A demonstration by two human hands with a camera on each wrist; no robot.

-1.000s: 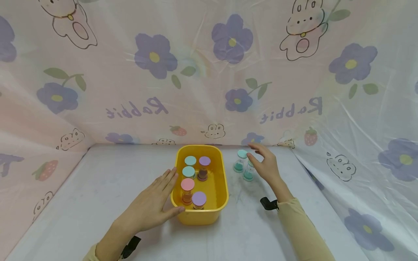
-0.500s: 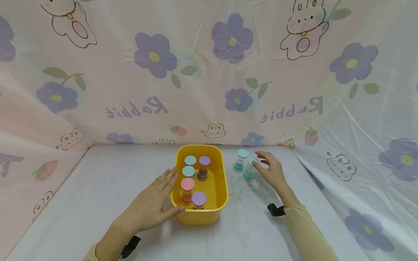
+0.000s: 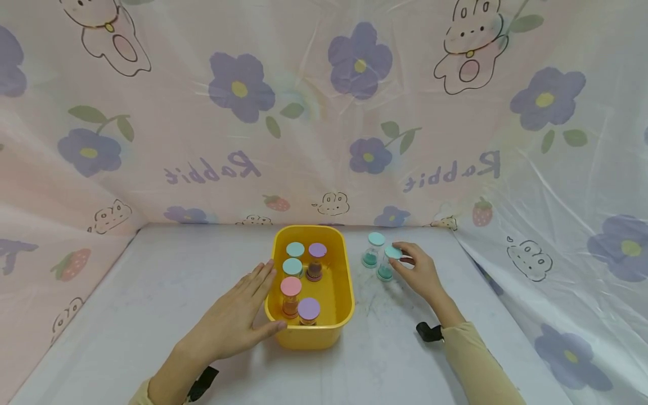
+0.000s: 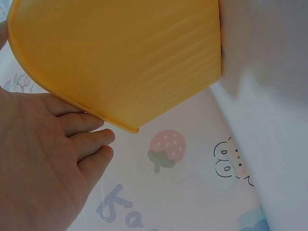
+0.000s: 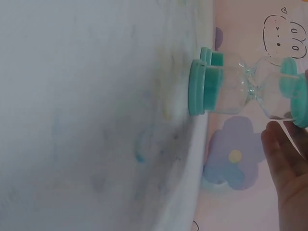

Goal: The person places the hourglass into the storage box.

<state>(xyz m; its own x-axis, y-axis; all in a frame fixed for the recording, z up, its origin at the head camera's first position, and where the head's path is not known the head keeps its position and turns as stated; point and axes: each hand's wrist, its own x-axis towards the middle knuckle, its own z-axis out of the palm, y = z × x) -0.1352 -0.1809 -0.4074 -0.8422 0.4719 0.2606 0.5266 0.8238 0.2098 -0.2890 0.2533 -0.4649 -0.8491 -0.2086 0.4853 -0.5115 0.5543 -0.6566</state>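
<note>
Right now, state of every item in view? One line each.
Bin: upright on the table, holds five timers.
Timers in bin: upright.
Near teal timer: upright on table, right hand pinches its top cap.
Far teal timer: upright, untouched.
Left hand: flat against the bin's side.

A pale grey table (image 3: 152, 315), faintly smudged, is hemmed on three sides by a glossy pink sheet (image 3: 314, 140) printed with purple flowers, rabbits, strawberries and the word "Rabbit". Soft, even light glints off its creases.
</note>
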